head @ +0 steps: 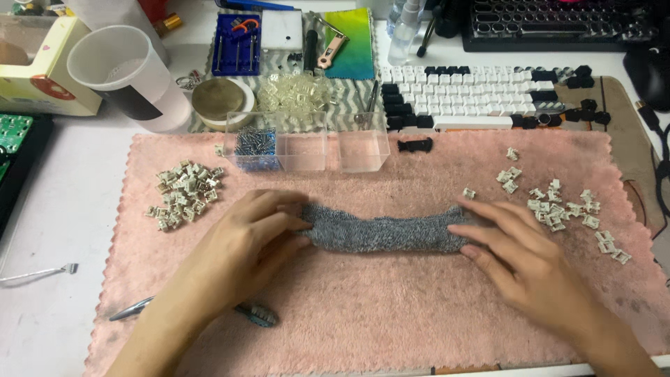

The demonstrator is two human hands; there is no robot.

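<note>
A folded grey cloth [380, 232] lies stretched across the middle of a pink fluffy mat [391, 314]. My left hand [255, 234] rests on its left end, fingers bent over the edge. My right hand [513, 248] lies flat on its right end, fingers spread and pointing left. Neither hand grips anything. A pile of small pale keyboard switch parts [183, 192] sits on the mat to the left, and more of them [558, 202] are scattered to the right.
Three clear plastic boxes [307, 143] stand at the mat's far edge, one holding small metal springs. Behind are a keyboard [481, 94], a white cup [129, 73], a small tool tray [236, 45] and a spray bottle [405, 31]. A brush [255, 314] lies under my left forearm.
</note>
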